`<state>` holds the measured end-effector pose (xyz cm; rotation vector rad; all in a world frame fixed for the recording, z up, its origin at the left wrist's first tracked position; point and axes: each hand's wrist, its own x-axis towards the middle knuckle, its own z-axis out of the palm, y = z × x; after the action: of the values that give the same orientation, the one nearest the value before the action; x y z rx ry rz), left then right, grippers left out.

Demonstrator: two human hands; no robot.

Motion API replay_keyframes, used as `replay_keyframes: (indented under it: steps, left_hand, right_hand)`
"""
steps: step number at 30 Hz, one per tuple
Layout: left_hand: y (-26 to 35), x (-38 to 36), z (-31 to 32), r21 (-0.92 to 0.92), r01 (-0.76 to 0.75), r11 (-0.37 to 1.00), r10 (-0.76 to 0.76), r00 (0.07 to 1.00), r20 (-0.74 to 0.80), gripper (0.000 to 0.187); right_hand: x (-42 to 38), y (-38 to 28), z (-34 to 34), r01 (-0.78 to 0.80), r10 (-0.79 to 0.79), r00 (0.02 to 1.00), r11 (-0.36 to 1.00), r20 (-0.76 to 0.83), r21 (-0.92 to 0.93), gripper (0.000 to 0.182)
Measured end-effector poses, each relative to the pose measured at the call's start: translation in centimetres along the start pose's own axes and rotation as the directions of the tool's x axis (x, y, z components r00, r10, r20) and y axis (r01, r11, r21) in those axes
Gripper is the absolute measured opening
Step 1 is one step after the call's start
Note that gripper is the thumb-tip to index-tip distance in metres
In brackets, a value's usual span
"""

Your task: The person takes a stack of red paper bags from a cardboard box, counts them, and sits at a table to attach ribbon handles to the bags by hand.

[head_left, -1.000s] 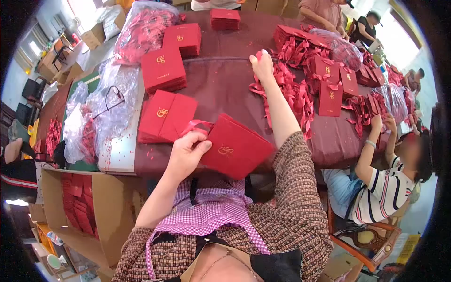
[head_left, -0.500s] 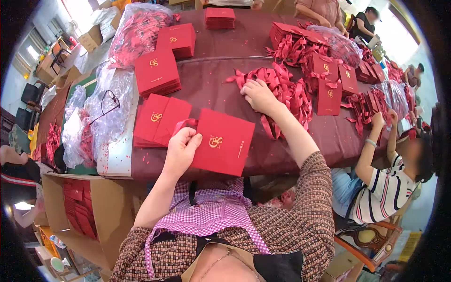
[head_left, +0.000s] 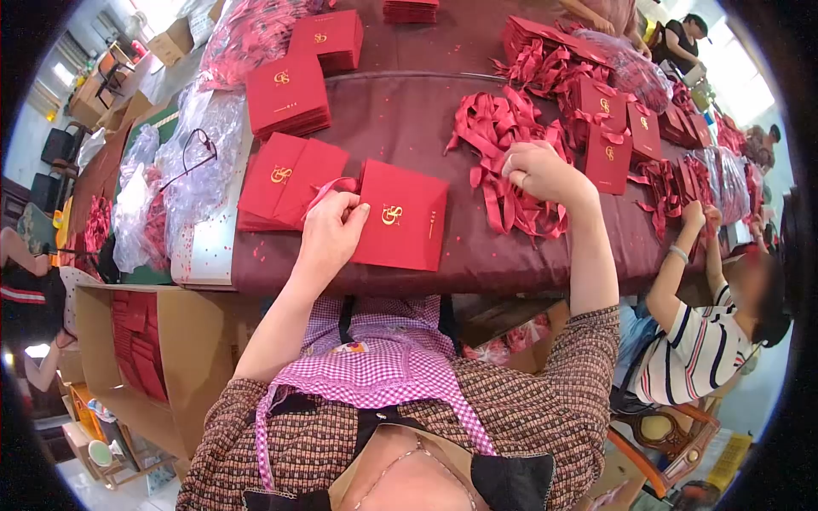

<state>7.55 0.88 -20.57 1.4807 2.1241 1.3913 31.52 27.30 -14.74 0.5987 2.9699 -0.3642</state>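
Note:
My left hand [head_left: 334,228] pinches the left edge of a flat red paper gift bag [head_left: 399,226] with a gold monogram. A loop of red ribbon stands up at the pinched edge. My right hand [head_left: 550,173] is over a loose pile of red ribbons [head_left: 494,140], its fingers curled in on a ribbon; the fingertips are partly hidden. Left of the held bag lies a stack of red gift bags [head_left: 285,175], the top one showing a folded flap.
Further stacks of red bags [head_left: 288,94] lie on the maroon tablecloth [head_left: 400,111]. Clear plastic wrap with glasses [head_left: 200,157] on it is at left. Below stands a cardboard box [head_left: 183,366] holding red bags. A co-worker in a striped shirt [head_left: 690,358] sits at right.
My right hand has moved right and slightly down across the ribbon pile, its fingers now curled in. The view has shifted, and the held bag sits slightly further left and higher.

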Motion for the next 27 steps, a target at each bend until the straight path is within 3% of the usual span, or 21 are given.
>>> replay_keyframes:
  steps: [2, 4, 6, 9, 13, 16, 17, 19, 20, 24, 26, 27]
  left_hand:
    - [0.8, -0.1, -0.3, 0.056, 0.046, 0.997, -0.046, 0.999, 0.011, 0.015]
    - [0.8, -0.3, -0.4, 0.046, 0.093, 0.995, -0.094, 0.995, 0.025, 0.016]
    - [0.9, -0.4, -0.4, 0.036, 0.139, 0.990, -0.140, 0.989, 0.040, 0.018]
    - [1.4, -0.4, -0.6, 0.048, 0.182, 0.982, -0.184, 0.982, 0.045, 0.018]
    - [0.6, -0.9, -0.8, -0.002, 0.207, 0.978, -0.207, 0.977, 0.045, 0.019]
    - [0.4, -1.3, -0.8, -0.011, 0.158, 0.987, -0.157, 0.987, 0.009, 0.018]
    - [0.3, -1.3, -0.7, -0.037, 0.171, 0.985, -0.170, 0.985, 0.025, 0.017]
    - [0.1, -1.2, -0.5, -0.065, 0.185, 0.981, -0.183, 0.982, 0.047, 0.017]
    - [-0.1, -1.2, -0.3, -0.095, 0.185, 0.978, -0.181, 0.982, 0.052, 0.016]
    - [-0.7, -1.2, -0.5, -0.243, 0.219, 0.945, -0.201, 0.975, 0.095, 0.016]
    - [-1.1, -1.5, -0.7, -0.289, 0.251, 0.924, -0.235, 0.968, 0.091, 0.017]
    - [-1.2, -1.5, -0.8, -0.340, 0.268, 0.902, -0.251, 0.964, 0.092, 0.018]
  right_hand:
    - [0.1, 0.1, -0.7, 0.025, -0.021, 0.999, 0.988, -0.027, 0.152, 0.011]
    - [0.3, -0.6, -0.8, 0.168, -0.105, 0.942, 0.969, -0.318, 0.179, 0.013]
    - [2.3, -1.3, 0.1, 0.302, -0.162, 0.817, 0.938, -0.554, 0.171, 0.013]
    - [6.0, -2.8, 2.1, 0.387, -0.161, 0.828, 0.857, -0.537, 0.341, 0.015]
    - [10.2, -1.8, 6.6, 0.339, -0.214, 0.842, 0.924, -0.495, 0.176, 0.020]
    - [11.0, -2.5, 6.9, -0.020, 0.068, 0.863, 0.995, -0.501, 0.101, 0.037]
    - [11.3, -2.8, 7.0, -0.021, 0.067, 0.865, 0.995, -0.498, 0.097, 0.037]
    - [12.8, -2.6, 8.1, -0.179, 0.159, 0.782, 0.983, -0.602, 0.027, 0.036]
    - [13.6, -2.5, 8.7, -0.250, 0.187, 0.797, 0.968, -0.574, -0.032, 0.033]
    - [14.5, -2.4, 9.5, -0.171, 0.070, 0.814, 0.977, -0.576, -0.124, 0.020]
    - [15.2, -2.1, 9.9, -0.147, 0.045, 0.776, 0.983, -0.630, -0.111, 0.016]
    - [14.9, -2.7, 9.2, -0.076, 0.065, 0.771, 0.997, -0.633, 0.009, 0.013]
